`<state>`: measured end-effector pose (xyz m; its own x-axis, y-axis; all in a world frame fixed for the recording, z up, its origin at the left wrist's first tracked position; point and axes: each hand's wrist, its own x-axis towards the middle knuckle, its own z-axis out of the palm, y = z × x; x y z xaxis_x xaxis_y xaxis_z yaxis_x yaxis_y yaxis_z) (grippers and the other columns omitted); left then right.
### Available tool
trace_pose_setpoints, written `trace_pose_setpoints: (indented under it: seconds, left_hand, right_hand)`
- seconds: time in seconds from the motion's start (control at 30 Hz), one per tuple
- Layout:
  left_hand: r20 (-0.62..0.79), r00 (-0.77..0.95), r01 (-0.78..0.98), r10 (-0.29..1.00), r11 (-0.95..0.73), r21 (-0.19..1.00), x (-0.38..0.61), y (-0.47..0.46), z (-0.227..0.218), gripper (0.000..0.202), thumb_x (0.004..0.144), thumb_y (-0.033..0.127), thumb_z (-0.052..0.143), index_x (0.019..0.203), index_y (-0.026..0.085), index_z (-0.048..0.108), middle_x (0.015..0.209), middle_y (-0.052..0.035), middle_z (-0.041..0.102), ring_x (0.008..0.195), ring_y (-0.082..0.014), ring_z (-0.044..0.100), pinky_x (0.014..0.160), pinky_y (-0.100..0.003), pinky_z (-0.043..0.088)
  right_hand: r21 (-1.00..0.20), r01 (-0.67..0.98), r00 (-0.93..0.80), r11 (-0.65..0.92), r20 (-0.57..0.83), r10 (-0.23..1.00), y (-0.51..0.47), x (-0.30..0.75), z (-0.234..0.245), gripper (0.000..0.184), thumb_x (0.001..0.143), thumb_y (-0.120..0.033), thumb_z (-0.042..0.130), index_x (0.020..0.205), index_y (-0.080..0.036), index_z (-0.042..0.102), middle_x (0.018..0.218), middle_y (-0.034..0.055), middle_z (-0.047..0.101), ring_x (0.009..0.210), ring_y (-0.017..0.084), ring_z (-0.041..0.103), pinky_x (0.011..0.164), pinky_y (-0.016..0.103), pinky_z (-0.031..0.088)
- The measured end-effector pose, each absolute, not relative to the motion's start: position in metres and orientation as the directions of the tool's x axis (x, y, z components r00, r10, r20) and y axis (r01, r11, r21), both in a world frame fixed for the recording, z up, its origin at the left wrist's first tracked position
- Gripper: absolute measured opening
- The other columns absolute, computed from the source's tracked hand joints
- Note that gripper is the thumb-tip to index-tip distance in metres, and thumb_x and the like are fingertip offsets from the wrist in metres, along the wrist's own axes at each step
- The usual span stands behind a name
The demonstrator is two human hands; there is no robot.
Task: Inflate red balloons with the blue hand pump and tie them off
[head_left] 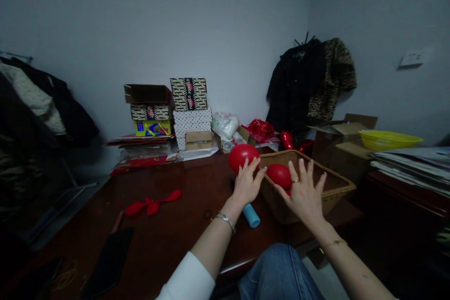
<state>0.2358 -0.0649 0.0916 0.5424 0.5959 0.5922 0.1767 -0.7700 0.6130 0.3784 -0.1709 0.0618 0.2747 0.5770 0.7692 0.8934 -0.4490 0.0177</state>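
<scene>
My left hand [246, 185], its fingers stretched and apart, is at the near side of a round red balloon [242, 156]; whether the fingertips press on it I cannot tell. A second red balloon [279, 176] shows at the left rim of a wicker basket [337, 191]. Over that basket my right hand [306, 192] is spread wide, its thumb close to the second balloon. Below my left wrist lies a light-blue cylinder [251, 216], partly covered by the hand. Several limp red balloons [152, 206] rest on the table to the left.
The dark wooden table [168, 239] also bears a black phone-like slab [109, 260] and thin yellow bands [66, 275]. Stacked boxes [192, 122] and plastic bags [225, 125] line the back. At right are a yellow basket [390, 139] and piled papers [415, 166].
</scene>
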Motion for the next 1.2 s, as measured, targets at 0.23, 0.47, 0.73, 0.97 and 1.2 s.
trace_pose_setpoints:
  seconds: [0.23,0.47,0.73,0.97,1.2]
  left_hand:
    - [0.605,0.296,0.351,0.739,-0.673,0.651,0.181,-0.019,0.061,0.039,0.090,0.042,0.042,0.122,0.027,0.055,0.131,-0.0057,0.054,0.128,-0.0223,0.040,0.105,-0.046,0.033]
    - [0.378,0.166,0.742,0.911,-0.368,0.561,0.087,0.039,0.009,0.063,0.084,0.049,0.046,0.140,0.022,0.033,0.149,-0.0125,0.027,0.137,-0.0335,0.016,0.104,-0.058,0.021]
    - [0.311,0.124,0.889,0.942,-0.244,0.387,-0.004,0.062,-0.032,0.072,0.083,0.053,0.044,0.144,0.020,0.023,0.151,-0.0141,0.018,0.138,-0.0345,0.009,0.105,-0.058,0.017]
    - [0.295,0.123,0.945,0.948,-0.202,0.256,-0.050,0.082,-0.063,0.072,0.083,0.051,0.045,0.144,0.018,0.025,0.150,-0.0147,0.020,0.139,-0.0337,0.008,0.106,-0.056,0.016]
    - [0.185,0.131,0.981,0.974,-0.154,0.117,-0.061,0.110,-0.084,0.069,0.082,0.047,0.047,0.142,0.018,0.030,0.151,-0.0138,0.018,0.139,-0.0328,0.004,0.106,-0.059,0.006]
  right_hand:
    - [0.019,0.943,0.196,-0.331,0.772,0.604,-0.146,0.339,0.062,0.081,0.081,-0.059,0.046,0.142,-0.011,0.021,0.150,0.0181,0.010,0.137,0.037,0.004,0.102,0.063,0.010]
    - [0.047,0.989,0.059,-0.137,0.735,0.676,-0.103,0.281,0.030,0.070,0.087,-0.048,0.044,0.142,-0.012,0.021,0.150,0.0188,0.010,0.137,0.036,0.004,0.103,0.062,0.013]
    - [0.058,0.997,-0.077,0.052,0.659,0.748,-0.048,0.218,-0.006,0.073,0.084,-0.050,0.049,0.141,-0.011,0.025,0.150,0.0188,0.009,0.137,0.035,0.001,0.105,0.061,0.009]
    - [0.057,0.992,-0.124,0.114,0.638,0.760,-0.031,0.197,-0.031,0.069,0.086,-0.047,0.048,0.140,-0.011,0.026,0.150,0.0188,0.011,0.138,0.034,0.002,0.104,0.061,0.011]
    - [0.086,0.985,-0.169,0.147,0.605,0.778,-0.027,0.199,-0.059,0.066,0.086,-0.046,0.045,0.138,-0.009,0.030,0.150,0.0191,0.013,0.138,0.034,0.003,0.105,0.059,0.013]
